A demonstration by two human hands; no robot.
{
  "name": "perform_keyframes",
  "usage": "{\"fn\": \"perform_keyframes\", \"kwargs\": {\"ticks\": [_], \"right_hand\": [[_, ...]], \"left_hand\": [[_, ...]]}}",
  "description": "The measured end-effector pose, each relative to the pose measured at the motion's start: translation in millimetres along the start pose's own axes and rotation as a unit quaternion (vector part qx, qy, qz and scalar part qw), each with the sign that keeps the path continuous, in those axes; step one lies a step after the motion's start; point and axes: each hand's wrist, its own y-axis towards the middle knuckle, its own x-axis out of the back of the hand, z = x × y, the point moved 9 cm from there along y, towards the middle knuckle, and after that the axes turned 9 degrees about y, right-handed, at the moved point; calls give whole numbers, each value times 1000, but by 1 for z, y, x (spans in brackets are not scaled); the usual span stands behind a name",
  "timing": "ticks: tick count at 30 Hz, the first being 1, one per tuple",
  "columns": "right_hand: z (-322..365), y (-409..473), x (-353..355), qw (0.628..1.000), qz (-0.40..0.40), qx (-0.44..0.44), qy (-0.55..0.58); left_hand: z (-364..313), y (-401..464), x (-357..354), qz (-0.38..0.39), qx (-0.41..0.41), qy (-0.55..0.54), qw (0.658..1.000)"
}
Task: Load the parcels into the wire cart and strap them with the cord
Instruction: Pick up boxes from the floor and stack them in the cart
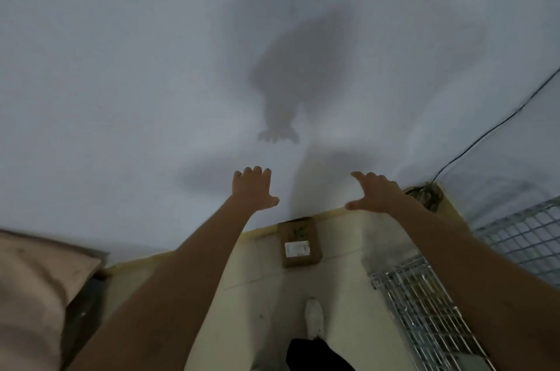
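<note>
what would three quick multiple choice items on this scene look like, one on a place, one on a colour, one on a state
1. Where is the parcel?
A. Inside the wire cart
B. On the floor at the foot of the wall
C. In the left hand

2. What colour is the shoe?
A. White
B. Red
C. Black

3. How are the two hands?
A. Both gripping the cord
B. Both held out with fingers spread, holding nothing
C. One holding the parcel

Answers:
1. B, the brown box with a white label lies on the floor against the wall, left of the wire cart.
2. A, the shoe below the parcel is white.
3. B, the left hand and right hand reach forward towards the wall, fingers apart and empty.
</note>
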Motion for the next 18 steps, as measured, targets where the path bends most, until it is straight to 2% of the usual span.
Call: {"fn": "perform_keyframes", "kwargs": {"ticks": [4,9,18], "right_hand": [[2,60,-27,999,31,22,-32],[-14,129,-93,994,92,34,-43],[-68,224,-259,988,149,-11,-27]], "left_hand": [[-6,36,-43,18,13,-13,1000],[-29,79,-118,60,21,-18,998],[-68,159,-293,118,13,-35,992]]}}
